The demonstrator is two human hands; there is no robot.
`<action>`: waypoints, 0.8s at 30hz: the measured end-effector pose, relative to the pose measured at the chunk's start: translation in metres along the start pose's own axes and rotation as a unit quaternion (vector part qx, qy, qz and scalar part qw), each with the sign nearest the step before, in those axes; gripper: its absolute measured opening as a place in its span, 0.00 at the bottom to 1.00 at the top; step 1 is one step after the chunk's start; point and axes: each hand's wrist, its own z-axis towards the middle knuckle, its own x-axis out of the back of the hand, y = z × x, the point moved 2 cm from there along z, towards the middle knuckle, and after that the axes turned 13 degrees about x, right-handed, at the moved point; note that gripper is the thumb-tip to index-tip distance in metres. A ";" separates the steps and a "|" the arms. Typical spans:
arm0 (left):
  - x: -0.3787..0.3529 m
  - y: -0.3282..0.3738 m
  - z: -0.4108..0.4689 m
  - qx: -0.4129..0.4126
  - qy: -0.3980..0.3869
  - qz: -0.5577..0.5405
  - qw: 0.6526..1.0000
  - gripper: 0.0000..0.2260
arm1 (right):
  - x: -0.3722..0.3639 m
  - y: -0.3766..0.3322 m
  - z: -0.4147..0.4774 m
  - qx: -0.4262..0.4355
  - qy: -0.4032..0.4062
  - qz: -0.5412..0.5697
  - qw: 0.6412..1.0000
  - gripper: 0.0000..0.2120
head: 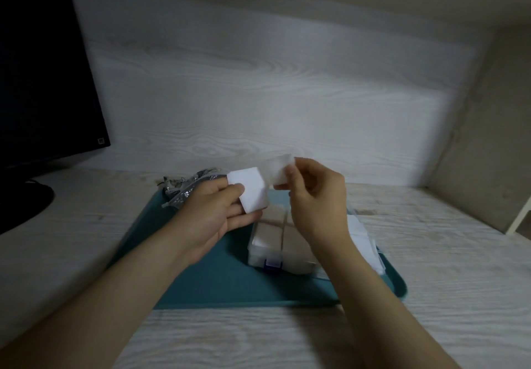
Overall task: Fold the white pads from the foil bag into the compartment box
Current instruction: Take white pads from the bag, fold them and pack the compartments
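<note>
Above the teal tray (pixel 215 282) on the worktop (pixel 445 325), head view: the left hand (pixel 218 210) pinches one end of a white pad (pixel 250 193) and the right hand (pixel 316 202) pinches its other, blurred end, the pad bent partway between them just over the compartment box (pixel 255 259). The foil bag (pixel 184 193) lies at the tray's far left corner, and more white sheets (pixel 363 242) sit just right of the box. The task appears mid-course: the compartments seem to hold pale pads already, this pad is neither fully folded nor placed, and how many remain cannot be told.
</note>
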 end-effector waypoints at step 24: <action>-0.003 0.000 -0.003 -0.047 -0.032 0.122 0.991 0.13 | 0.000 -0.003 -0.005 -0.081 -0.017 -0.002 0.997 0.10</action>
